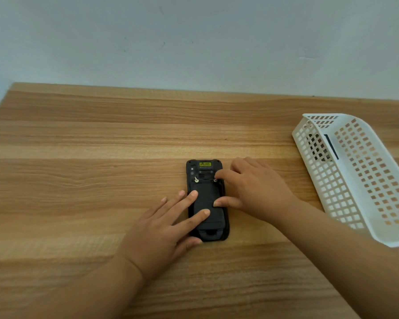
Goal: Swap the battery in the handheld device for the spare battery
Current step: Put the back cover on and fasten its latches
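Note:
A black handheld device [206, 199] lies face down in the middle of the wooden table [101, 146], its back cover on, a yellow label at its far end. Two small silver latches sit near the top of the cover. My left hand [164, 229] rests flat on the device's left side, fingers spread over the cover. My right hand [256, 187] is on the right side, forefinger tip at the right silver latch, thumb pressing the cover's edge. A dark flat object, likely the spare battery [320, 146], lies in the white basket.
A white perforated plastic basket [364, 180] stands at the right side of the table, angled toward me. A pale wall runs behind the table's far edge. Bare wood surrounds the device on the left and front.

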Action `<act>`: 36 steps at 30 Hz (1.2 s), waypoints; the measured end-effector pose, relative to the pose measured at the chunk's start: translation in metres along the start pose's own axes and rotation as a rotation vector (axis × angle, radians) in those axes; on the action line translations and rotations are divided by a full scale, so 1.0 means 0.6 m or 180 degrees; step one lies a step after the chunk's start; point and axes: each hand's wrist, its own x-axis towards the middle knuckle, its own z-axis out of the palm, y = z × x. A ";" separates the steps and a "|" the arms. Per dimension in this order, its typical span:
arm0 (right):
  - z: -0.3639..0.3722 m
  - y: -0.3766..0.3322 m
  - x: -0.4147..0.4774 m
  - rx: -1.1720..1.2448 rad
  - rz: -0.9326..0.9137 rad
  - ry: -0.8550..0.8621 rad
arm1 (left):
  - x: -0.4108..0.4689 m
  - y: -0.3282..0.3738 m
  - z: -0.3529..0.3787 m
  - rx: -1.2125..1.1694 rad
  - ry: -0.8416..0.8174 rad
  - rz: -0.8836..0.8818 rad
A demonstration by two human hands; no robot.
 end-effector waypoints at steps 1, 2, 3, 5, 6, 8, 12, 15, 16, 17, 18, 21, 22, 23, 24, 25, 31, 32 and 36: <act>-0.002 0.000 0.001 -0.0009 -0.0029 0.0034 | 0.000 0.000 0.000 -0.0014 0.0005 -0.0003; -0.003 0.000 0.002 0.0008 -0.0049 0.0020 | 0.000 0.000 0.001 -0.0011 0.0016 -0.0004; -0.006 0.000 0.003 0.0042 -0.0067 -0.0051 | 0.000 0.000 0.001 -0.0002 0.0019 -0.0005; -0.011 0.000 0.008 0.0084 -0.0100 -0.0271 | 0.000 0.001 0.001 -0.0008 0.0036 -0.0013; -0.013 0.001 0.012 0.0097 -0.0110 -0.0330 | 0.000 0.001 0.001 -0.0019 0.0055 -0.0018; -0.015 0.000 0.020 0.0157 -0.0098 -0.0400 | 0.000 0.001 0.001 -0.0042 0.0074 -0.0016; -0.015 -0.006 0.025 0.0548 0.0132 -0.0491 | -0.001 -0.001 0.003 -0.0071 0.0061 -0.0016; -0.013 -0.009 0.025 0.0820 0.0301 -0.0485 | 0.000 -0.001 0.003 -0.0048 0.0046 -0.0006; -0.013 -0.010 0.024 0.0856 0.0341 -0.0497 | 0.000 -0.001 0.003 -0.0030 0.0041 -0.0002; -0.014 -0.011 0.024 0.0875 0.0363 -0.0511 | 0.000 -0.001 0.003 -0.0024 0.0037 -0.0001; -0.016 -0.012 0.025 0.0880 0.0379 -0.0544 | -0.001 -0.001 0.003 -0.0028 0.0039 -0.0006; -0.030 -0.014 0.028 0.0965 0.0529 -0.0708 | -0.001 -0.001 0.003 -0.0050 0.0034 -0.0014; -0.036 -0.015 0.030 0.1121 0.0644 -0.0703 | -0.001 0.000 0.003 -0.0058 0.0038 -0.0016; -0.041 -0.017 0.034 0.1334 0.0760 -0.0604 | -0.001 0.000 0.003 -0.0065 0.0044 -0.0019; -0.044 -0.021 0.037 0.1541 0.0839 -0.0459 | -0.001 0.001 0.003 -0.0071 0.0051 -0.0020; -0.046 -0.027 0.040 0.1685 0.0844 -0.0367 | -0.001 0.001 0.003 -0.0079 0.0054 -0.0021; -0.030 -0.067 0.048 0.1453 0.0598 -0.0503 | -0.002 0.002 0.000 -0.0012 0.0022 -0.0026; -0.028 -0.070 0.049 0.1414 0.0625 -0.0451 | -0.002 0.003 0.000 -0.0010 0.0016 -0.0034; -0.029 -0.083 0.051 0.1385 0.0700 -0.0343 | -0.001 0.004 -0.001 -0.0021 -0.0044 -0.0046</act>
